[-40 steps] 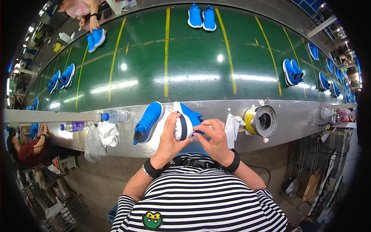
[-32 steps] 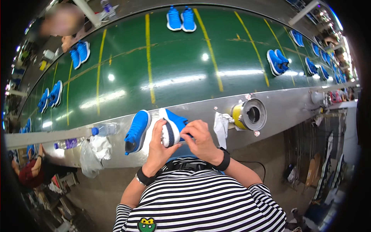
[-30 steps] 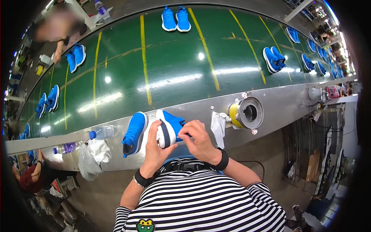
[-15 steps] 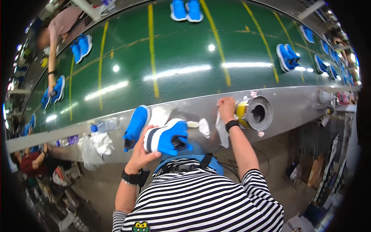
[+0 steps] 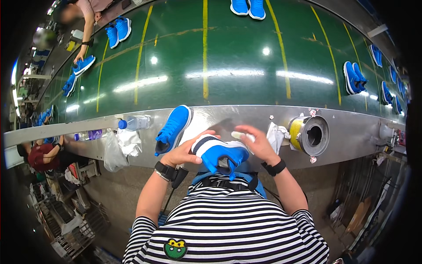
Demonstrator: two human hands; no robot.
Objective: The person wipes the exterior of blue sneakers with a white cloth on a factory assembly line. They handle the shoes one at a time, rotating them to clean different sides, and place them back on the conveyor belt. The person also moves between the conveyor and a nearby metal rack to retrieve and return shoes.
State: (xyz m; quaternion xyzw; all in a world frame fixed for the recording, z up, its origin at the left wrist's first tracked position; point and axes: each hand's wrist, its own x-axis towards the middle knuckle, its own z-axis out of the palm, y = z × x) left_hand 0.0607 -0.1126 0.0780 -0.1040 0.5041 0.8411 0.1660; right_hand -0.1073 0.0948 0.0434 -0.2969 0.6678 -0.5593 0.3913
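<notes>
My left hand (image 5: 187,152) grips a blue knit sneaker (image 5: 226,154) with a white sole and a dark band, tilted with its opening toward me. Just right of it, my right hand (image 5: 260,144) is closed around a small whitish block (image 5: 242,136), its fingertips close to the sole. A matching blue sneaker (image 5: 172,127) rests on the metal ledge beside my left hand. To the right of my right hand lies a crumpled white cloth (image 5: 276,136), next to a round metal can (image 5: 313,136) with a yellow side.
Beyond the metal ledge (image 5: 347,132) runs a green conveyor belt (image 5: 237,53) with yellow lines, carrying pairs of blue sneakers (image 5: 248,8). A clear bottle (image 5: 135,122) and a plastic bag (image 5: 115,154) are at left. At far left, a co-worker's hand (image 5: 80,57) touches a sneaker.
My right hand has left the white cloth beside the can and moved left to the held sneaker, now with the block in its fingers. My view has shifted left.
</notes>
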